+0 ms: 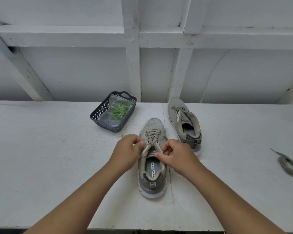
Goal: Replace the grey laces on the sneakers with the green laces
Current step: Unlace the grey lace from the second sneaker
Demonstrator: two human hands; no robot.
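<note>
- White worktable: painted surface, seam running front to back beside the near shoe; white framed wall behind it.
- Near sneaker: grey, toe pointing away, heel toward the person, at table centre. Grey lace threaded through its eyelets.
- Far sneaker: same grey model, right of and behind the near one, no lace in its eyelets, tongue loose.
- Dark lattice basket: left of the far sneaker, near the wall; holds a clear plastic bag containing the green laces.
- Left hand: fingers curled, pinching the lace end at the near sneaker's upper left eyelets.
- Right hand: fingers curled, pinching the lace on the right side, thumb over the tongue.
- Loose grey lace: coiled on the table, well apart at far right.
</note>
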